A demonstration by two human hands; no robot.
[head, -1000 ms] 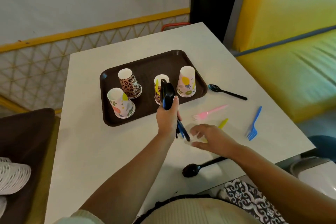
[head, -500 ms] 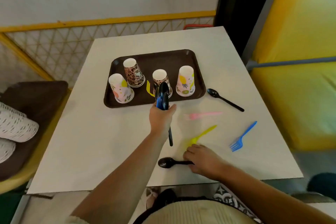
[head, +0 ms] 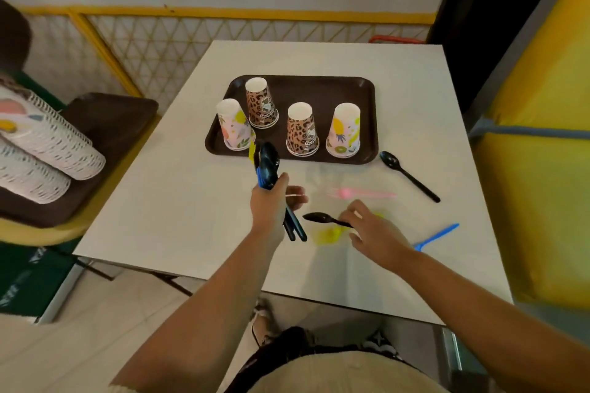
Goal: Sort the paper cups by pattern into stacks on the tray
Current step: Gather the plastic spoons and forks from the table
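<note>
Both hands (head: 271, 204) (head: 373, 230) clenched — arms outstretched.

One head-worn wide-angle view looks forward and steeply down at a white table (head: 178, 201), near enough that both forearms enter from the bottom edge; a tray (head: 367, 124) sits at center.

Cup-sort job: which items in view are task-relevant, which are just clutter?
Job: tray; two leopard cups; two fruit-print cups.

Clutter: cutlery bundle in left hand; black spoon in right hand; other black spoon; pink fork; blue fork.
</note>
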